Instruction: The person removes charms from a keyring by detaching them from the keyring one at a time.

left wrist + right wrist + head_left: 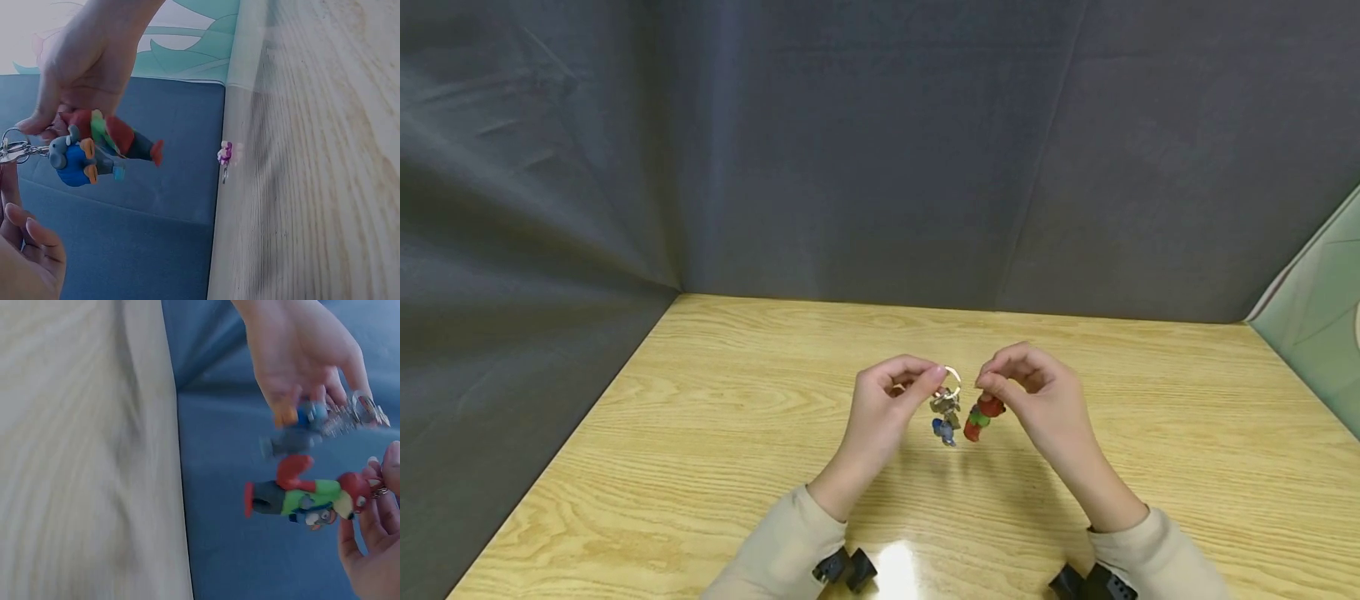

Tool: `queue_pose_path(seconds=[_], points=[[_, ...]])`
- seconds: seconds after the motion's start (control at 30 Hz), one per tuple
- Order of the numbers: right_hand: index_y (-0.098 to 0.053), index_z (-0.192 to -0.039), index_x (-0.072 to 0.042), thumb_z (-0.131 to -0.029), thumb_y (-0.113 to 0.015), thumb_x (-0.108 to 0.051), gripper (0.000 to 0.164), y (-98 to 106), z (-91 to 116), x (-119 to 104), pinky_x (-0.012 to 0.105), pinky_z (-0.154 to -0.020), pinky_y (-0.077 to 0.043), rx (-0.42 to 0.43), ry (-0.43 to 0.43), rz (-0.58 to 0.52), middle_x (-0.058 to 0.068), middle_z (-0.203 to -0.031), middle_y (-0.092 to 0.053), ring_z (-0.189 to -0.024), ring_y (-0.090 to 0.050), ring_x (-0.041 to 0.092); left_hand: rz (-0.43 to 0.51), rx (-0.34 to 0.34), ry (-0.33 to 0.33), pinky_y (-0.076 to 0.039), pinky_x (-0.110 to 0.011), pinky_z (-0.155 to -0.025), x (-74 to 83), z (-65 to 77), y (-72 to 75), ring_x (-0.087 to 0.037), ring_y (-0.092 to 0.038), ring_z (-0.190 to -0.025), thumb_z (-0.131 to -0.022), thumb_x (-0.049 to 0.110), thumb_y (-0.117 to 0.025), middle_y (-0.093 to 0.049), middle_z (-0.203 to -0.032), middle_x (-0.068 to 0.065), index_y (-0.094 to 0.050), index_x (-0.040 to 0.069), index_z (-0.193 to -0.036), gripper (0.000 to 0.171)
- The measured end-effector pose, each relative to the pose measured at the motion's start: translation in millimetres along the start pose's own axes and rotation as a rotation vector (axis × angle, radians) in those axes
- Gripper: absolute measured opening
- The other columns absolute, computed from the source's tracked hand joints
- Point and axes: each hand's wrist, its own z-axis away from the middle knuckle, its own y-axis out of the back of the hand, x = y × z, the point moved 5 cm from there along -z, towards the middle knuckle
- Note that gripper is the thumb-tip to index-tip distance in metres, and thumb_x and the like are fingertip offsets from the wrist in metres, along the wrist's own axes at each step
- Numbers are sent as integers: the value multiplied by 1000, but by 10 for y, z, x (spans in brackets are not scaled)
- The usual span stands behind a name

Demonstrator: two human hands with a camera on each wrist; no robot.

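Note:
Above the wooden table (pixel 722 417), my left hand (pixel 887 408) pinches a metal key ring (pixel 957 383) between thumb and fingers. From it, on a short chain, hangs a small figure keychain, grey and blue (pixel 74 164), with orange bits. My right hand (pixel 1048 404) pinches the chain at the head of a red fox figure keychain (pixel 306 495) with a green top and dark trousers. In the head view the two figures dangle side by side, a little apart. The left wrist view has the grey-blue figure overlapping the fox.
A small pink-and-purple figure (pixel 225 153) with a metal piece is on the table in the left wrist view. Dark grey cloth (pixel 880 167) hangs behind the table and along its left. A green printed panel (pixel 1315 308) borders it on the right.

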Motion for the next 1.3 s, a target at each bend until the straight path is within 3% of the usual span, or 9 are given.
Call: queue_pose_path(seconds=[0.33, 0.77, 1.1, 1.3], points=[[-67, -92, 0, -87, -73, 0, 8, 492, -199, 227, 19, -60, -53, 148, -49, -59, -3, -79, -71, -66, -66, 8, 0, 75, -59, -45, -24, -65, 48, -13, 82, -13, -61, -74, -92, 13, -69, -70, -82, -8, -73, -2, -95, 16], [-67, -94, -2, -90, -69, 3, 6, 1071, -269, 471, 18, -58, -53, 261, -80, -152, -4, -81, -73, -64, -67, 9, 4, 62, -72, -44, -24, -64, 44, -23, 60, -12, -61, -73, -92, 12, -69, -70, -82, -12, -72, -3, -95, 16], [-67, -92, -1, -89, -71, -1, 5, 1300, -247, 683, 17, -56, -53, 350, -149, -143, -3, -77, -73, -59, -67, 8, -7, 62, -88, -42, -23, -63, 71, -14, 56, -12, -60, -71, -92, 12, -69, -70, -81, -11, -73, -3, -94, 16], [-67, -93, -1, -89, -73, -5, 8, 1360, -228, 791, 16, -56, -52, 350, -176, -112, -4, -76, -73, -58, -66, 7, -22, 87, -108, -42, -23, -61, 70, -12, 75, -24, -58, -68, -92, 13, -69, -70, -81, -11, -73, -1, -93, 14]])
